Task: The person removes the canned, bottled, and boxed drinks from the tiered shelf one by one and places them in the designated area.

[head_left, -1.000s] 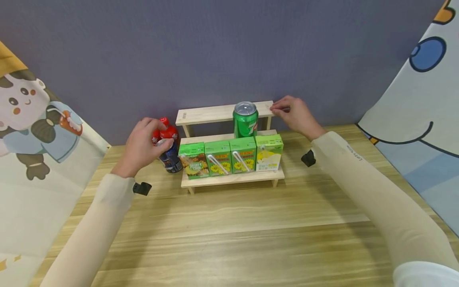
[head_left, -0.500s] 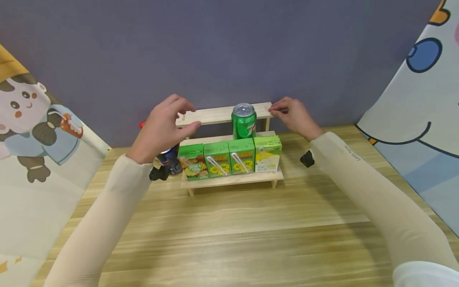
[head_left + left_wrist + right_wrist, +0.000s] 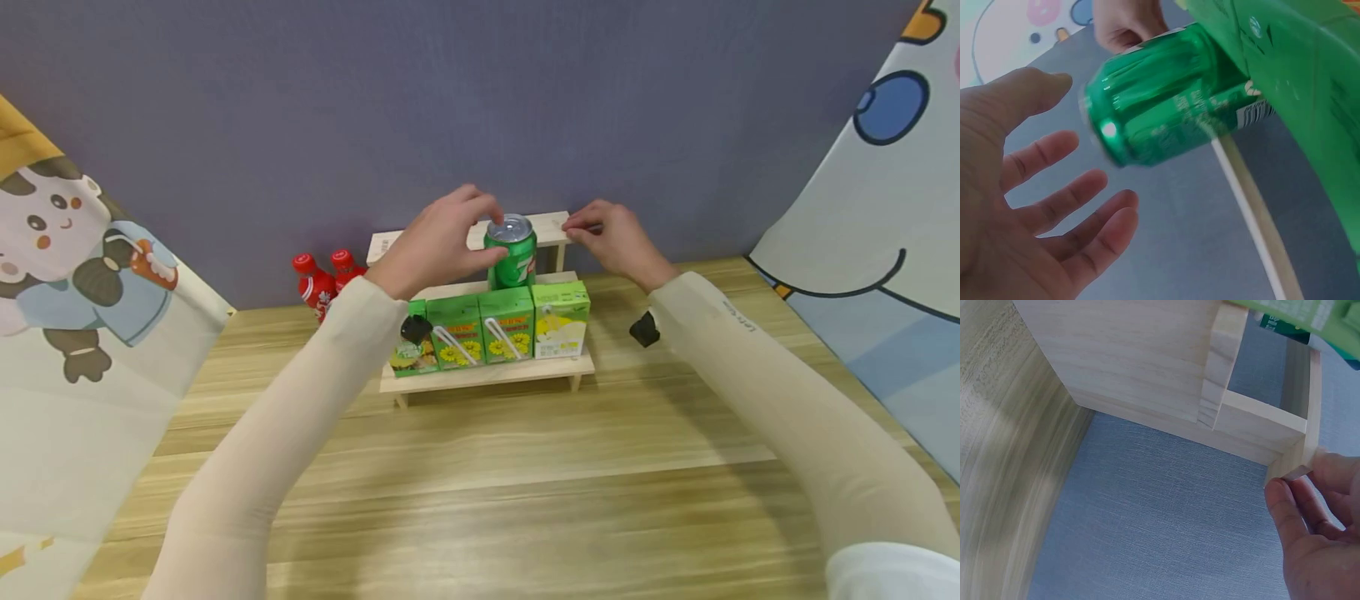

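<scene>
Lid up, long axis vertical, the 7UP can (image 3: 514,260) is seen just beside the empty, wide-spread left grip (image 3: 441,242); the wooden rack (image 3: 487,376) is pinched by the right grip (image 3: 620,243).

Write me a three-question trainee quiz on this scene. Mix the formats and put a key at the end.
1. True or false: the left hand is gripping the green can.

2. What does the right hand pinch?
A. a red bottle
B. the end of the wooden top shelf
C. the green can

3. How many drink boxes stand on the bottom shelf?

Key:
1. False; its fingers are apart from the can in the left wrist view.
2. B
3. Four
</scene>
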`<act>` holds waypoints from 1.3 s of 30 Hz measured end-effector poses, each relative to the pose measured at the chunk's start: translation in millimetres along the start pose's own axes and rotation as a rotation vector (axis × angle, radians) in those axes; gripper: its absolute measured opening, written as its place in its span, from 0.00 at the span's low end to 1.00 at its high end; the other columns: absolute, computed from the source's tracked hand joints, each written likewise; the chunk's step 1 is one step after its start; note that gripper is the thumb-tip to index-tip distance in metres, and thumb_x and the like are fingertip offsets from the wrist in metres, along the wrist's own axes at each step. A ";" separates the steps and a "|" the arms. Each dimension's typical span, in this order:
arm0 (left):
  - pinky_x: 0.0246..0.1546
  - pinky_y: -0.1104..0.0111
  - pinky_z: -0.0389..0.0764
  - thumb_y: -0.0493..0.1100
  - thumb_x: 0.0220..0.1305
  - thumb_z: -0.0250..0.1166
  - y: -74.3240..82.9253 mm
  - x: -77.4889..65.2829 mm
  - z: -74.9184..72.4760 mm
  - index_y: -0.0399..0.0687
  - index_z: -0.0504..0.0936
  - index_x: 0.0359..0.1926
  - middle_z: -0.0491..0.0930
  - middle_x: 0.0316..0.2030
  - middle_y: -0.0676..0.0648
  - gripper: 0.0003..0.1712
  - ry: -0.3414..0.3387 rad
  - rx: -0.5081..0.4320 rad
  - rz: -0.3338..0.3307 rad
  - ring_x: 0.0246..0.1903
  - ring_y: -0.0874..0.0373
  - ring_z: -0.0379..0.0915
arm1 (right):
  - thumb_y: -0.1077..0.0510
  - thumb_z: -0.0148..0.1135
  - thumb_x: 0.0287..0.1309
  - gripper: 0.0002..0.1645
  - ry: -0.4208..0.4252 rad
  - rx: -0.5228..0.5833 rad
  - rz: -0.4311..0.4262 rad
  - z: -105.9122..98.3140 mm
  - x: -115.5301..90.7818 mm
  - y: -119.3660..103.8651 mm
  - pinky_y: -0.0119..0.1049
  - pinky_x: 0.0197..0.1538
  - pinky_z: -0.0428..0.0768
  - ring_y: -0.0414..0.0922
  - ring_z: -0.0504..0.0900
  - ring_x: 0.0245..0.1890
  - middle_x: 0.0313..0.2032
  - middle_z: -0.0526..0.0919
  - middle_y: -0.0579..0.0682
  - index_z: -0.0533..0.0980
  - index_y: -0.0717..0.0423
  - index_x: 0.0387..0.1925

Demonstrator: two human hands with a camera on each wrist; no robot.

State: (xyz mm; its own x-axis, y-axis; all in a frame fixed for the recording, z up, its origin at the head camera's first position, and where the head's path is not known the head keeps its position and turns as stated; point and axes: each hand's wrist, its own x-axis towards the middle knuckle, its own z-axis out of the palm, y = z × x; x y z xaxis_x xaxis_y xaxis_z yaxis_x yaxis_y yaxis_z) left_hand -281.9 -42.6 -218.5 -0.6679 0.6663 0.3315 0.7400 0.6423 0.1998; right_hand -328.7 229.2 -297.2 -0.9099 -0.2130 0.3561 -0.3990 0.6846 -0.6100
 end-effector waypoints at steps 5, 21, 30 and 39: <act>0.42 0.65 0.71 0.54 0.60 0.65 2.0 12.3 8.3 0.53 0.75 0.46 0.69 0.46 0.52 0.17 -0.062 0.009 -0.062 0.40 0.59 0.67 | 0.61 0.58 0.64 0.13 -0.010 -0.009 0.010 0.6 0.1 -0.3 0.44 0.52 0.74 0.51 0.74 0.48 0.47 0.76 0.54 0.80 0.62 0.47; 0.29 0.64 0.69 0.57 0.58 0.66 6.2 17.2 21.6 0.53 0.67 0.43 0.67 0.37 0.52 0.21 -0.086 -0.053 -0.119 0.32 0.57 0.65 | 0.62 0.58 0.63 0.12 0.002 -0.007 -0.013 1.0 -1.8 -2.9 0.45 0.52 0.74 0.51 0.74 0.49 0.47 0.76 0.55 0.80 0.63 0.46; 0.30 0.69 0.74 0.55 0.55 0.68 0.4 12.1 15.1 0.51 0.70 0.42 0.70 0.38 0.51 0.22 0.011 -0.091 -0.161 0.34 0.59 0.68 | 0.61 0.58 0.63 0.12 -0.004 0.001 -0.002 1.3 -0.3 -3.8 0.44 0.52 0.74 0.50 0.74 0.48 0.47 0.76 0.54 0.81 0.62 0.46; 0.32 0.68 0.75 0.55 0.54 0.69 -8.3 -1.5 -10.0 0.49 0.69 0.41 0.71 0.40 0.52 0.22 0.089 -0.107 -0.193 0.38 0.58 0.67 | 0.61 0.57 0.64 0.13 -0.009 0.009 0.014 -0.5 -1.3 -1.5 0.44 0.52 0.74 0.50 0.73 0.48 0.47 0.75 0.54 0.80 0.61 0.46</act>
State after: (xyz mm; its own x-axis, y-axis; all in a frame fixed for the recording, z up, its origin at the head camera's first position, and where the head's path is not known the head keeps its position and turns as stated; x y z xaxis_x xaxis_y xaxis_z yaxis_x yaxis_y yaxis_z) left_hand -286.2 -52.8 -211.4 -0.7917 0.4958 0.3568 0.6065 0.7077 0.3624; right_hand -326.9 228.8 -296.4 -0.9164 -0.2100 0.3407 -0.3870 0.6814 -0.6212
